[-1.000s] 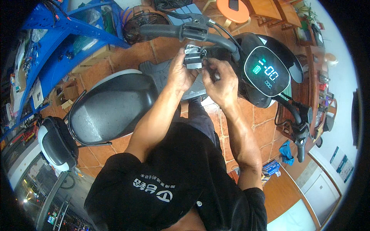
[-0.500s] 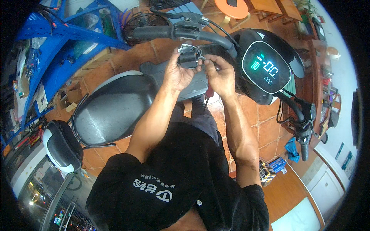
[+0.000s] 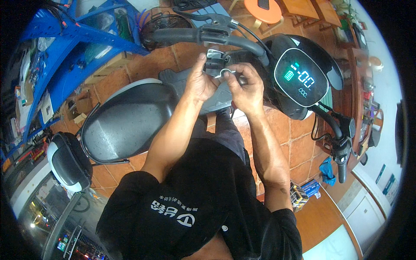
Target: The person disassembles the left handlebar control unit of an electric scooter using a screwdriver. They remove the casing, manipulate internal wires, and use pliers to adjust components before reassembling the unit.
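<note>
My left hand [image 3: 201, 85] is closed around a small dark boxy part [image 3: 213, 68] with a bright metal edge, held just below the left handlebar grip [image 3: 175, 35]. Against its right side, my right hand [image 3: 248, 89] pinches a pale, curved, ring-like piece [image 3: 226, 72] between thumb and forefinger. A bit of dark red handle [image 3: 234, 105] peeks out beneath the right hand, mostly hidden by it. Both hands are above the footboard [image 3: 216, 99] of an electric scooter. Whether the curved piece is joined to the boxy part I cannot tell.
The scooter's lit display [image 3: 300, 77] is to the right of my hands, and its black seat [image 3: 130, 119] to the left. Blue shelving [image 3: 82, 37] stands at the far left. An orange stool [image 3: 262, 13] and a fan [image 3: 167, 32] are behind the handlebar.
The ring-like piece shows more fully and sits slightly lower beside the boxy part. The red handle below my right hand is now mostly hidden.
</note>
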